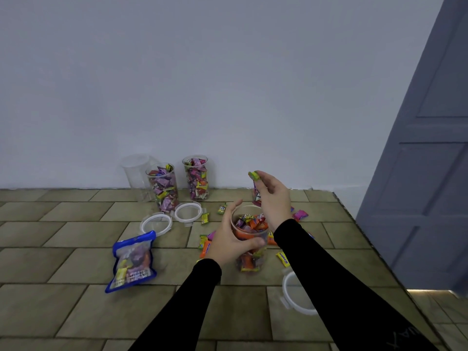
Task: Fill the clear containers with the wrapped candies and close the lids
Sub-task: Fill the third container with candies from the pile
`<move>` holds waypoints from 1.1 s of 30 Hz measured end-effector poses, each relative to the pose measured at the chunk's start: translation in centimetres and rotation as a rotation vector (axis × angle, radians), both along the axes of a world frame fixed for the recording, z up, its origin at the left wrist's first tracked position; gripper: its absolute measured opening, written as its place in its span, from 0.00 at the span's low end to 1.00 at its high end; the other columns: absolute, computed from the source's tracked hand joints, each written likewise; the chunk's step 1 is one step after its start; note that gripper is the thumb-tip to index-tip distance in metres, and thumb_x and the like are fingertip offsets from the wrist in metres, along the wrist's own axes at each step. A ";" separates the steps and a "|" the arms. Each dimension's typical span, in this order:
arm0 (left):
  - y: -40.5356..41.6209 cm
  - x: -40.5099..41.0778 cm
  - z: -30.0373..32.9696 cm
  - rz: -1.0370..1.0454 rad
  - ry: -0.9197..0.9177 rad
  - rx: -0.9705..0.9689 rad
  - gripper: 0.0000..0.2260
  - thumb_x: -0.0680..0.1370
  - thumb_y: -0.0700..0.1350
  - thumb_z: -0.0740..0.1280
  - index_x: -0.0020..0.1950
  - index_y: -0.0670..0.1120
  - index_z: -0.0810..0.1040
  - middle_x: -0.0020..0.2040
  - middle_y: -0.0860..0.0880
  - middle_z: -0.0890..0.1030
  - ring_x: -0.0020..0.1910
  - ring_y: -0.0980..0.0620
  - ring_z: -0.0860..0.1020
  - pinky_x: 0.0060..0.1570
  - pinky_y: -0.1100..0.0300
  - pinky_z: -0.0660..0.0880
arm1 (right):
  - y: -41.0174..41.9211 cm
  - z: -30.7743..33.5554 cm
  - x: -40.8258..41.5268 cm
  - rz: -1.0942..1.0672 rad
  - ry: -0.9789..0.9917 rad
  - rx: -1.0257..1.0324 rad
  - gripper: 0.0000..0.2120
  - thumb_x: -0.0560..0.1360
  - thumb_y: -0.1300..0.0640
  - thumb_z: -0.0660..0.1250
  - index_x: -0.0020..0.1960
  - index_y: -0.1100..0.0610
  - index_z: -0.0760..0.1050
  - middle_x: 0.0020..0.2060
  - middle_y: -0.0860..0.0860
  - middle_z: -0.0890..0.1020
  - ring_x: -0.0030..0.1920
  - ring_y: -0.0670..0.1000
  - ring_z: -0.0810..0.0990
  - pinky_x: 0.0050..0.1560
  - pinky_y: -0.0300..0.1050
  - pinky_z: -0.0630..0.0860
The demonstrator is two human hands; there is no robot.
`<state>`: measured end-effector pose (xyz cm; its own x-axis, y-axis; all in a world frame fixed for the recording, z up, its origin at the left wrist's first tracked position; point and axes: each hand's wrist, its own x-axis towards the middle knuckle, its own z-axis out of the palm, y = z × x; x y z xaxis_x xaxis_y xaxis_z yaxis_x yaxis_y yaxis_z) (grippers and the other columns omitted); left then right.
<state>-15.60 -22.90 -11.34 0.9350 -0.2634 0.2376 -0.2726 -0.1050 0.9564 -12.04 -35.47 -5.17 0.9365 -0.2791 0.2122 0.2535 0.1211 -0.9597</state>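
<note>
Head view: I'm wrapping my left hand [229,240] around the near jar [250,239], fingers curled on its wall, to keep it steady and its mouth facing up while I'm loading it. The jar is sitting at about 6 o'clock on the tiled floor [63,262], mostly full of orange and mixed sweets.

I'm holding my right hand [274,198] just above the jar at its 1 o'clock, fingertips pinching a green candy [254,175] and what looks like a pink one under it, lined up so they drop straight in.

Loose candies [283,259] are lying all round the jar, close by so I can grab without stretching. The jar's lid [298,292] is waiting at 5 o'clock, partly hidden by my right sleeve.

At 11 o'clock by the wall two filled jars [163,187] are standing open, an empty jar [135,173] behind them to the left. Two lids [155,224] are lying flat just in front of them, not yet snapped on. The blue candy bag [133,260] is lying at 9 o'clock, some sweets left inside.

My guess: filling is nearly done here, and lids come next.
</note>
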 end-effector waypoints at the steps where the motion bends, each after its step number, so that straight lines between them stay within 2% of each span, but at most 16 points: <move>1: 0.0 0.1 -0.1 -0.001 0.017 -0.002 0.42 0.59 0.51 0.81 0.70 0.54 0.67 0.60 0.59 0.78 0.60 0.61 0.77 0.57 0.67 0.73 | 0.0 0.1 -0.1 0.010 0.002 -0.011 0.09 0.79 0.58 0.65 0.59 0.54 0.78 0.33 0.49 0.75 0.36 0.46 0.74 0.35 0.39 0.77; 4: -0.1 0.5 -0.1 0.005 0.027 0.034 0.38 0.58 0.53 0.81 0.65 0.53 0.71 0.61 0.57 0.77 0.60 0.62 0.77 0.56 0.66 0.73 | -0.3 0.5 -0.4 0.034 -0.002 -0.073 0.09 0.79 0.59 0.65 0.57 0.53 0.78 0.35 0.49 0.77 0.36 0.44 0.75 0.34 0.38 0.77; 7: -0.1 0.8 0.0 -0.009 0.046 0.014 0.35 0.60 0.49 0.81 0.64 0.51 0.72 0.60 0.53 0.78 0.56 0.62 0.79 0.54 0.67 0.75 | -1.1 0.7 -0.9 0.072 -0.034 -0.238 0.11 0.79 0.63 0.63 0.54 0.50 0.78 0.39 0.49 0.80 0.38 0.43 0.78 0.35 0.40 0.79; 11: -0.2 0.8 -0.1 0.019 0.030 0.024 0.35 0.60 0.51 0.81 0.64 0.52 0.71 0.59 0.55 0.78 0.57 0.62 0.78 0.54 0.67 0.74 | -2.1 0.4 -1.6 0.157 -0.049 -0.448 0.13 0.78 0.65 0.63 0.54 0.49 0.78 0.37 0.49 0.81 0.38 0.43 0.79 0.36 0.38 0.78; 13: -0.3 1.0 -0.2 0.026 0.034 0.021 0.33 0.63 0.47 0.81 0.63 0.52 0.71 0.58 0.54 0.79 0.57 0.59 0.79 0.54 0.66 0.75 | -2.4 0.3 -1.7 0.191 -0.049 -0.546 0.14 0.77 0.65 0.64 0.52 0.48 0.79 0.37 0.47 0.81 0.37 0.41 0.79 0.39 0.36 0.77; 16: -0.4 0.9 -0.2 0.014 0.034 0.002 0.30 0.66 0.41 0.80 0.63 0.50 0.71 0.55 0.53 0.82 0.56 0.56 0.80 0.54 0.63 0.76 | -2.8 0.5 -1.9 0.226 -0.082 -0.755 0.13 0.76 0.65 0.65 0.53 0.49 0.80 0.45 0.46 0.82 0.42 0.36 0.79 0.47 0.32 0.76; 19: -0.4 1.0 -0.3 0.009 0.027 -0.011 0.29 0.66 0.40 0.80 0.62 0.49 0.72 0.55 0.52 0.82 0.56 0.55 0.81 0.56 0.60 0.76 | -3.3 0.8 -1.7 0.177 -0.151 -1.049 0.11 0.75 0.59 0.67 0.54 0.46 0.81 0.51 0.50 0.81 0.52 0.45 0.76 0.56 0.41 0.72; 21: -0.4 0.9 -0.2 -0.001 0.039 -0.022 0.29 0.65 0.42 0.80 0.62 0.49 0.72 0.54 0.51 0.82 0.55 0.54 0.81 0.54 0.59 0.77 | -3.4 1.2 -1.9 0.191 -0.161 -1.148 0.13 0.75 0.60 0.63 0.51 0.45 0.82 0.48 0.51 0.82 0.51 0.49 0.76 0.53 0.48 0.74; 24: -0.5 0.7 -0.1 -0.006 0.054 -0.032 0.30 0.62 0.47 0.80 0.60 0.51 0.72 0.53 0.52 0.83 0.54 0.54 0.81 0.51 0.59 0.77 | -2.9 1.9 -2.4 0.219 -0.123 -1.139 0.17 0.70 0.63 0.58 0.45 0.48 0.83 0.42 0.49 0.84 0.43 0.54 0.80 0.45 0.54 0.78; 26: -0.5 0.6 0.0 -0.011 0.059 -0.049 0.31 0.61 0.48 0.80 0.60 0.50 0.72 0.53 0.52 0.83 0.54 0.53 0.82 0.51 0.59 0.78 | -2.7 2.8 -2.9 0.255 -0.037 -1.168 0.16 0.70 0.64 0.60 0.48 0.50 0.83 0.40 0.49 0.84 0.40 0.52 0.80 0.43 0.51 0.79; 29: -0.5 0.5 0.0 -0.011 0.063 -0.050 0.31 0.61 0.48 0.80 0.60 0.51 0.72 0.53 0.53 0.83 0.54 0.54 0.82 0.51 0.58 0.78 | -2.2 3.9 -3.5 0.386 0.109 -1.231 0.20 0.69 0.68 0.63 0.55 0.50 0.81 0.44 0.51 0.84 0.43 0.48 0.81 0.44 0.44 0.79; 33: -0.3 0.5 0.1 -0.020 0.060 -0.057 0.30 0.65 0.41 0.80 0.62 0.51 0.71 0.53 0.55 0.83 0.54 0.56 0.81 0.49 0.62 0.77 | -1.7 4.2 -3.5 0.379 0.150 -1.198 0.17 0.73 0.67 0.65 0.58 0.51 0.80 0.47 0.52 0.83 0.48 0.48 0.80 0.49 0.44 0.78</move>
